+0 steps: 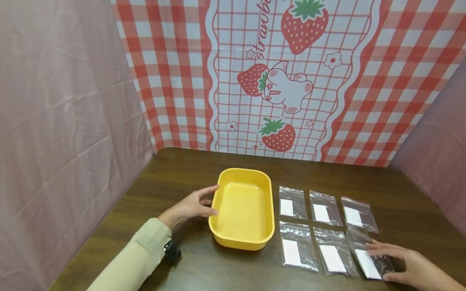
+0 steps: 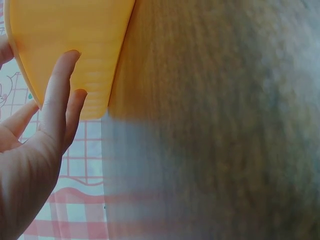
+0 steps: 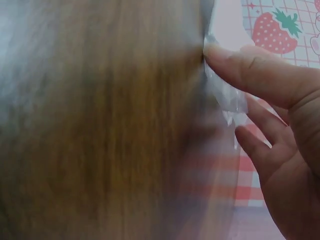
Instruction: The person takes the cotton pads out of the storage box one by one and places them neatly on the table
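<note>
A yellow plastic basin (image 1: 242, 214) stands on the table, with nothing in it. My left hand (image 1: 194, 205) grips its left side, with a thumb and a finger over the rim and other fingers along the outer wall (image 2: 95, 75). At the near right lies a clear zip bag (image 1: 367, 263) with a flat white rectangular piece inside. My right hand (image 1: 413, 262) pinches that bag at its right side, the thumb (image 3: 232, 62) at its near edge and the fingers over its far part.
Several similar zip bags (image 1: 333, 258), each with a white piece, lie in two rows right of the basin on the brown wooden table (image 1: 174, 173). A strawberry-print cloth (image 1: 276, 93) hangs behind, and a pink curtain (image 1: 65, 121) at the left.
</note>
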Action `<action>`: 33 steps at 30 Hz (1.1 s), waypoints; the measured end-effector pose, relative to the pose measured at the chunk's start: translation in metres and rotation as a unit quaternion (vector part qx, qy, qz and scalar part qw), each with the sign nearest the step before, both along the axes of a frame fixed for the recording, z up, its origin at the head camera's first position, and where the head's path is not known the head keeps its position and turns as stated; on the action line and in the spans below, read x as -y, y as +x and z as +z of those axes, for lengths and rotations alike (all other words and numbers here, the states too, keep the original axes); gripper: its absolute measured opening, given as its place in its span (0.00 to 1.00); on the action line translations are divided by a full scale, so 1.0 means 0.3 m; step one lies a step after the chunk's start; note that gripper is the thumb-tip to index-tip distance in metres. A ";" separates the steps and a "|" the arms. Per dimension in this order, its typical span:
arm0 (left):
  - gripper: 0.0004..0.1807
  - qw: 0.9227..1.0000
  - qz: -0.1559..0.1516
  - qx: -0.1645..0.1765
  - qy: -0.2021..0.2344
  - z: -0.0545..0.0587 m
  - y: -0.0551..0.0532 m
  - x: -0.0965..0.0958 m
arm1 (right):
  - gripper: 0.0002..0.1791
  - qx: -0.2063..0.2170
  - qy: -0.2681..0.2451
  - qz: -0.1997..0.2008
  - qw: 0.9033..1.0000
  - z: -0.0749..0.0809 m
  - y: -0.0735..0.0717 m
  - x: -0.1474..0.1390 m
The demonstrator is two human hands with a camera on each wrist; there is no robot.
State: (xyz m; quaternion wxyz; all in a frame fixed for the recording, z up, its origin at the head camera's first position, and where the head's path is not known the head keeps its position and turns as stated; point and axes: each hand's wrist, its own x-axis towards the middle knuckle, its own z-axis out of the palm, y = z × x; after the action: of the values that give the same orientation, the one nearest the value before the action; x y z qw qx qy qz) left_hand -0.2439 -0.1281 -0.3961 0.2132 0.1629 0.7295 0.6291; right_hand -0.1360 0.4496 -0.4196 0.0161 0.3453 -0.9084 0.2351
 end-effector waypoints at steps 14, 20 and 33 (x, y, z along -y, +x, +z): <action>0.45 1.000 0.004 0.004 -0.014 0.002 -0.001 0.000 | 0.29 0.091 -0.062 0.072 0.991 -0.025 -0.003 -0.043; 0.45 1.000 0.008 0.005 -0.017 0.002 -0.003 0.001 | 0.26 0.093 -0.060 0.060 0.992 -0.019 -0.003 -0.040; 0.45 1.000 0.006 0.003 -0.010 0.003 0.001 -0.001 | 0.23 0.024 -0.068 0.010 0.997 -0.015 -0.011 -0.005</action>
State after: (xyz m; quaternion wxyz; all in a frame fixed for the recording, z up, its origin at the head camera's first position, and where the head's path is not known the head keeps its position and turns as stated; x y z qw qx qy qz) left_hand -0.2437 -0.1279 -0.3951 0.2129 0.1544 0.7361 0.6237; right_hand -0.1394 0.4511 -0.4241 0.0155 0.3470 -0.8870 0.3042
